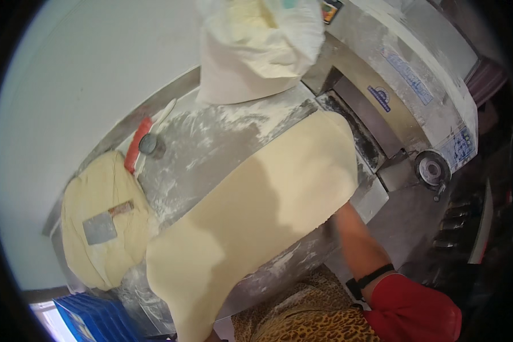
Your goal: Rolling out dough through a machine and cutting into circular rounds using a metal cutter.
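Observation:
A long, smooth dough sheet [248, 201] stretches diagonally across the floured metal worktable [205, 149]. Its upper right end lies against the roller opening of a dough sheeter [380, 98]. My right hand goes under the sheet's right edge; only the wrist [343, 216] and forearm show, and the fingers are hidden. The near end of the dough narrows and hangs past the table's front edge. At the bottom rim of the picture, a sliver of my left hand [213, 337] shows beside that end, mostly covered or cut off.
A thick folded dough slab [107, 256] on the left bears a dough scraper [100, 228]. Behind it are a red strip-shaped object [137, 145] and a small metal cup [148, 144]. An open white flour sack [248, 81] stands at the back. Blue crates [94, 318] are lower left; a handwheel [431, 169] juts from the machine.

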### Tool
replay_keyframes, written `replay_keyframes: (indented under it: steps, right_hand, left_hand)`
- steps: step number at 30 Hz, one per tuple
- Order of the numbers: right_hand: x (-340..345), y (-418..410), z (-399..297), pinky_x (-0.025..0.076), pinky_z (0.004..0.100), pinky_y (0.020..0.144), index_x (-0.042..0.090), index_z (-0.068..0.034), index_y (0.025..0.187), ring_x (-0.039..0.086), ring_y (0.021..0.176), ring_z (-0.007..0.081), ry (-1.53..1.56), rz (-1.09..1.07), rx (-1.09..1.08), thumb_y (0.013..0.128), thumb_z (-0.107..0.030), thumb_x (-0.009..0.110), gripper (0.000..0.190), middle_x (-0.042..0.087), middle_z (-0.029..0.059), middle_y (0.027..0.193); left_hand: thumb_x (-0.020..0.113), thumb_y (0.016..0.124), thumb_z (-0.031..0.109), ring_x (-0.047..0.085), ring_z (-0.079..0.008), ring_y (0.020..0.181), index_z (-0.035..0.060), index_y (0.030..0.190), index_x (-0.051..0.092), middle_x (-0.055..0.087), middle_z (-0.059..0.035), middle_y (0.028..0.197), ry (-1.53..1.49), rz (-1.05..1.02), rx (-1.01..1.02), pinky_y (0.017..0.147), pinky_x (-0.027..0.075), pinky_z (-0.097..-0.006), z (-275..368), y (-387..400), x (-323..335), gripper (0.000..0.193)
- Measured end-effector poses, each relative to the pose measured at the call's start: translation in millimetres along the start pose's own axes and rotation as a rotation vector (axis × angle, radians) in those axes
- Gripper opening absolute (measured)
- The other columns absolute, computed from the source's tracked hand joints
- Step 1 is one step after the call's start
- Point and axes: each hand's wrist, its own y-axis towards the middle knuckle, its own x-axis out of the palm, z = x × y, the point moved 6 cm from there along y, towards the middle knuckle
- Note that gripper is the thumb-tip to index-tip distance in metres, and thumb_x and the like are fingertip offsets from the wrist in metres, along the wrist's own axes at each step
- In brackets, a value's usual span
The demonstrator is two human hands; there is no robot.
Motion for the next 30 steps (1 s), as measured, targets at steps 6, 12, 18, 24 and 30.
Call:
replay_keyframes:
  steps: [6,12,18,24,30]
  right_hand:
    - [39.3,-65.2,-51.9,0.037,0.0419,0.113,0.053,-0.010,0.140,0.046,0.135,0.0331,-1.271,-0.424,-0.171,0.097,-0.030,0.056,0.048,0.051,0.0150,0.146]
    - [49.9,-40.9,-108.0,0.034,0.0456,0.114,0.055,-0.004,0.137,0.041,0.138,0.0356,-2.031,-0.134,-0.762,0.096,-0.031,0.059,0.050,0.048,0.0178,0.146]
    - [212.3,-89.4,12.6,0.013,0.0536,0.122,0.030,-0.001,0.153,0.016,0.152,0.0378,-2.088,-0.461,-0.933,0.098,-0.052,0.047,0.077,0.023,0.0206,0.162]
    - [254.4,-195.8,59.3,0.009,0.0581,0.121,0.032,-0.002,0.153,0.016,0.152,0.0366,-1.664,-1.016,-0.926,0.097,-0.053,0.046,0.077,0.021,0.0186,0.163]
    - [202.4,-146.7,19.3,0.013,0.0547,0.122,0.038,-0.007,0.151,0.025,0.150,0.0324,-1.695,-1.134,-0.897,0.096,-0.053,0.049,0.072,0.031,0.0142,0.160]
  left_hand:
    - [0.056,0.094,0.013,0.040,-0.0392,0.136,-0.0007,0.139,0.049,0.043,-0.0222,0.146,0.012,0.047,-0.075,0.114,0.032,-0.0461,-113.5,-69.3,14.0,0.048]
    - [0.054,0.094,0.012,0.037,-0.0400,0.139,-0.0011,0.140,0.048,0.041,-0.0228,0.149,0.084,0.105,-0.139,0.116,0.030,-0.0465,-198.5,-106.9,2.6,0.049]
    - [0.049,0.098,0.017,0.025,-0.0434,0.146,-0.0008,0.147,0.041,0.028,-0.0249,0.158,-0.008,-0.031,-0.527,0.120,0.020,-0.0520,-246.2,-142.8,-28.8,0.052]
    - [0.058,0.093,0.040,0.008,-0.0437,0.152,-0.0037,0.155,0.021,0.011,-0.0292,0.162,0.111,-0.107,-0.401,0.122,0.007,-0.0549,-101.3,-71.4,14.6,0.085]
    - [0.068,0.087,0.044,0.011,-0.0450,0.150,0.0015,0.154,0.026,0.016,-0.0291,0.160,-0.066,-0.091,-0.266,0.121,0.008,-0.0586,58.4,26.7,29.5,0.090]
